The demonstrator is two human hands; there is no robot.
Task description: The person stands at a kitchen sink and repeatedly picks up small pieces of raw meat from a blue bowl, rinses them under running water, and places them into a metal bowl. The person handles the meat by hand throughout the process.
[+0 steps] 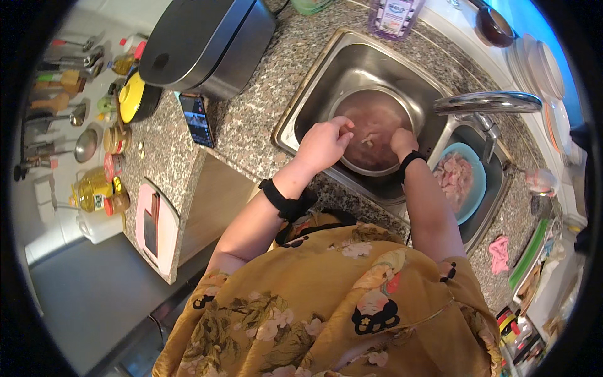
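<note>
A round stainless steel bowl (334, 104) stands in the larger sink basin (314, 110), filled with cloudy pinkish water (374, 110). Pale pieces of raw meat (367, 138) show faintly at the water's surface. My left hand (327, 141) is over the bowl's left side, fingers curled, with a gap between thumb and forefinger and nothing visible in it. At the bowl's right side, my right hand (404, 143) reaches down with its fingertips in the murky water; whether they hold anything is hidden. Beside my right forearm, a light blue plastic bowl (479, 172) holds raw pinkish meat (454, 176) in the smaller basin.
A chrome faucet (487, 102) arches over the sink divider. On the granite counter (254, 127) are a dark appliance (207, 45), a propped smartphone (197, 120) and a knife (151, 225) on a pink cutting board (169, 235). A purple bottle (393, 19) stands behind the sink.
</note>
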